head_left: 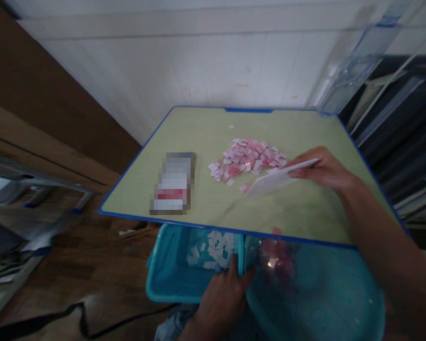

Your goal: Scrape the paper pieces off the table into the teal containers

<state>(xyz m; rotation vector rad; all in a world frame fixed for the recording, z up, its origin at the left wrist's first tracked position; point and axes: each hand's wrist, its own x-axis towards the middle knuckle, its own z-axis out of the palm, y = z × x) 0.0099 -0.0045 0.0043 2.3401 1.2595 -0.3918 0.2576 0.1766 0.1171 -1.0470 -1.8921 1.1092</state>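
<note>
My right hand point(315, 166) is closed on a thin white card point(273, 181), held tilted above the table at the right. The card's lower left corner is close to a loose pile of small pink and white pieces point(250, 154). Below the table's front edge, my left hand point(223, 293) has its index finger and thumb on either side of the rim where two containers meet. The left one is a teal bin point(154, 279) with small white paper pieces point(216, 248) inside. On the right, a round teal basin point(372, 303) holds a blurred, shiny reddish heap point(277, 258).
A pale green folding table point(202, 128) with a blue edge stands against the white wall point(213, 66). A phone point(173, 182), its screen blurred, lies at the table's left. Behind the right corner stands a clear plastic bottle point(358, 61). A black strap point(81, 315) crosses the wooden floor.
</note>
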